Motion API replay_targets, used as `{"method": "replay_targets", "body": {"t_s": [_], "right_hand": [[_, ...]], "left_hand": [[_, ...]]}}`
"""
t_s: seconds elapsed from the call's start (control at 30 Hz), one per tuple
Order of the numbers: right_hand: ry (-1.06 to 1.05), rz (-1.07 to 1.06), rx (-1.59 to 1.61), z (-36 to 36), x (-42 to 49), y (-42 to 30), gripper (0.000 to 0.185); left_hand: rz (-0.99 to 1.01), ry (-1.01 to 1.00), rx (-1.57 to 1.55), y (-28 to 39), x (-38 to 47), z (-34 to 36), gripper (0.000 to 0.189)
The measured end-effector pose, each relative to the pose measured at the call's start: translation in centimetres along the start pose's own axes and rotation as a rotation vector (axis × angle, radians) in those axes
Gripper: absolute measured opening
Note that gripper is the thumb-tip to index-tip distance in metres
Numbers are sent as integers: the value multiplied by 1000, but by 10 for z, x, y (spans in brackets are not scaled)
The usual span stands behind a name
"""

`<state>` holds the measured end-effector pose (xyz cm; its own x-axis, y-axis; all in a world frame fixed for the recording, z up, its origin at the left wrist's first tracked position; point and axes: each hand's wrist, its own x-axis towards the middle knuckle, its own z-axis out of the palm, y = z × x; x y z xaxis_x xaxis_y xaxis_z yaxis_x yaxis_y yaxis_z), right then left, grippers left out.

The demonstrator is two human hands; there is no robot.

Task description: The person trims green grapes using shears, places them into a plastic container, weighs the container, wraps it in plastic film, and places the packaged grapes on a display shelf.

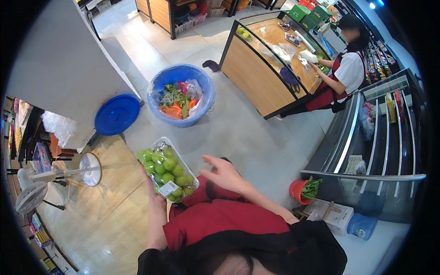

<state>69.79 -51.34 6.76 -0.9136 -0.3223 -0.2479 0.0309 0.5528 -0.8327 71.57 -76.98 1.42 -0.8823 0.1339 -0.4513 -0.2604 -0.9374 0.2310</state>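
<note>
A plastic-wrapped tray of green grapes [168,168], bearing a white printed label, rests on my left hand [153,187], which supports it from the left and beneath; most of its fingers are hidden behind the tray. My right hand [223,172] is just right of the tray, fingers spread, holding nothing and apart from the grapes. Past the tray, on the floor, stands a blue bin [181,95] lined with clear plastic, with leafy scraps and orange and white plastic bags inside.
A blue lid [117,114] leans by a white panel at left, above a white pedestal fan [31,196]. A co-worker [347,72] handles a white wrapped item at a wooden counter [254,75]. At right are a glass display case [371,177] and a red bucket of greens [296,191].
</note>
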Motion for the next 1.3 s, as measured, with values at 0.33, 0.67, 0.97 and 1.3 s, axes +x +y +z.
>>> {"method": "replay_targets", "body": {"t_s": [0.33, 0.67, 0.97, 1.3], "right_hand": [[134, 484, -202, -147, 90, 171, 49], [36, 284, -510, -364, 328, 256, 44], [64, 292, -188, -411, 493, 227, 41], [56, 408, 355, -355, 820, 261, 31]], "left_hand": [[123, 127, 13, -9, 193, 70, 55], [278, 157, -24, -88, 368, 174, 50], [259, 105, -35, -61, 518, 244, 49], [160, 173, 354, 89, 832, 300, 46]]}}
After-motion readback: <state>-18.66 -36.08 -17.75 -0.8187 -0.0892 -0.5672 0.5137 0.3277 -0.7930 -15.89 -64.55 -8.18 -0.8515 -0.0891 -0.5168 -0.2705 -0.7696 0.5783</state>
